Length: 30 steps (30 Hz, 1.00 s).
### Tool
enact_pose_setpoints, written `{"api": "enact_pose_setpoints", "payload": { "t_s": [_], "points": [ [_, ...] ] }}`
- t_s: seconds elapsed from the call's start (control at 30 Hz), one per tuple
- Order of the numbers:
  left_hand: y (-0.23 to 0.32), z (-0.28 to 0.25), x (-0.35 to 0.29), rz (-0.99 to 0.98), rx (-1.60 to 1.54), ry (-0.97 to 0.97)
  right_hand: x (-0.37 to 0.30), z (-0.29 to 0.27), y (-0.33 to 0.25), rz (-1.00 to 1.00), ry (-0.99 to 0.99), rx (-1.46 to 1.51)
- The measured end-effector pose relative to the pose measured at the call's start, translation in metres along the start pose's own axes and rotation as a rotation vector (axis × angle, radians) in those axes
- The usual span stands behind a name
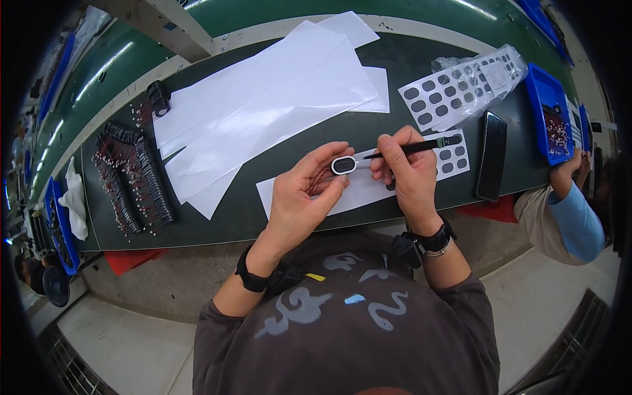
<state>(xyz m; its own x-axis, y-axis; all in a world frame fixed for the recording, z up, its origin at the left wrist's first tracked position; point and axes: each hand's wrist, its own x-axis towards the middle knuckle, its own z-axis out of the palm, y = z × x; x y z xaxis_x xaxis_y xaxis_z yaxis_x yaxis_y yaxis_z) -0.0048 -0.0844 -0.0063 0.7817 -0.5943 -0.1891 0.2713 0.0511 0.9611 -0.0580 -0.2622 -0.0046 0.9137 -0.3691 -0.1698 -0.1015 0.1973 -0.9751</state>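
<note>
My left hand [304, 187] pinches a small oval part [343, 165], black in the middle with a pale rim, and thin red wires run back from it across my palm. My right hand [409, 170] is closed around black tweezers [421, 146], whose tip points left and reaches the edge of the oval part. Whether the tip grips anything is too small to tell. Beneath both hands lies a white sticker sheet [359, 201] with dark rounded pads [454, 159] at its right end, partly hidden by my hands.
White sheets [263, 99] overlap at the back. Rows of black parts with red wires [153, 184] stand left. A bagged sheet of dark pads [454, 92], a black phone [492, 155] and a blue tray [550, 112] lie right. Another person's hand [565, 170] touches that tray.
</note>
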Motion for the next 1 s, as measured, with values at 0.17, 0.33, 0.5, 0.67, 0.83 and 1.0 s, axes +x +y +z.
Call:
{"api": "enact_pose_setpoints", "payload": {
  "t_s": [0.17, 0.33, 0.5, 0.67, 0.83, 1.0],
  "points": [
    [0.0, 0.002, -0.001, 0.026, 0.05, 0.017, 0.0, -0.001, 0.001, -0.005, -0.001, 0.002],
    [-0.004, 0.006, -0.001, 0.09, 0.147, 0.062, 0.0, -0.002, 0.003, -0.024, -0.016, 0.011],
    [-0.007, 0.004, 0.001, 0.147, 0.168, 0.083, -0.004, -0.001, 0.004, -0.06, -0.073, 0.058],
    [-0.009, 0.006, 0.001, 0.126, 0.104, 0.106, -0.001, -0.004, 0.006, -0.043, 0.0, 0.113],
    [-0.006, 0.004, 0.001, 0.102, 0.064, 0.082, 0.0, -0.003, 0.004, -0.014, 0.012, 0.079],
    [-0.007, 0.003, 0.001, 0.115, 0.075, 0.073, 0.001, -0.001, 0.002, 0.006, 0.028, 0.054]
  ]
}}
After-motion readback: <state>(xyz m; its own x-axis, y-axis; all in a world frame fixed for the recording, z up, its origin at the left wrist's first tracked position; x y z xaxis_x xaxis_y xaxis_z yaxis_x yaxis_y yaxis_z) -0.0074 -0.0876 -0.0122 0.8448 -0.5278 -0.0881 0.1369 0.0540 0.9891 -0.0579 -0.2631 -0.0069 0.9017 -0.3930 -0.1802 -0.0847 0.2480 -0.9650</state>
